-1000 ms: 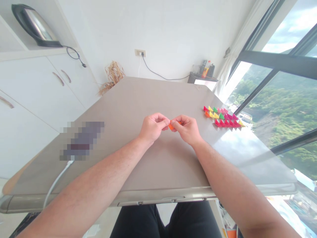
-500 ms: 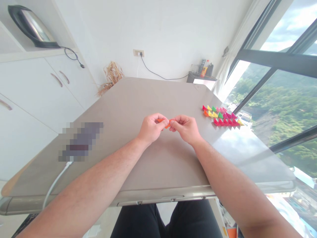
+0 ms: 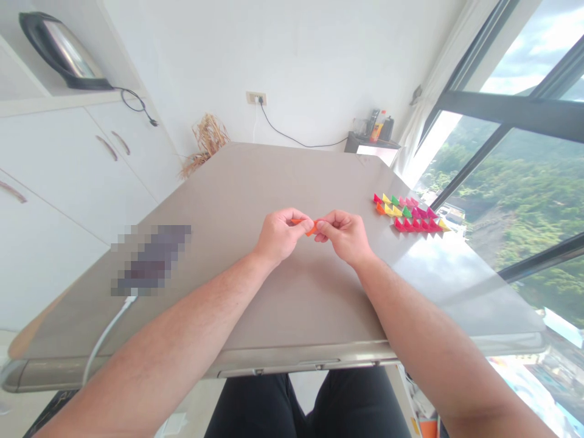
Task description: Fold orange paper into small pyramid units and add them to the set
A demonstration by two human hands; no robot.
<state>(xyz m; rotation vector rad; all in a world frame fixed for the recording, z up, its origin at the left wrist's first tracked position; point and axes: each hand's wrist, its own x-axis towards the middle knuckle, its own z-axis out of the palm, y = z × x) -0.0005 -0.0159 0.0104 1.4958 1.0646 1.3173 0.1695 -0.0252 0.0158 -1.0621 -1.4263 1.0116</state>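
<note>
A small piece of orange folded paper (image 3: 312, 229) is pinched between both hands above the middle of the table. My left hand (image 3: 283, 234) grips its left part with thumb and fingers. On its right end, my right hand (image 3: 343, 234) closes thumb and forefinger. Fingers cover most of the paper, so its full shape is hidden. To the right stand several small folded paper boats (image 3: 406, 213) in rows, coloured red, pink, magenta, yellow, green and orange.
The grey-brown table (image 3: 255, 176) spans the view. At left lies a blurred-out dark object (image 3: 155, 258) with a white cable (image 3: 107, 331). A small cabinet (image 3: 369, 146) with bottles stands beyond the far edge; a window (image 3: 502, 152) is at right. A kettle (image 3: 68, 52) sits on a shelf.
My right hand has shifted very slightly to the right along the orange paper, its fingers still pinched. The left hand keeps its hold almost unmoved. The view has shifted a little.
</note>
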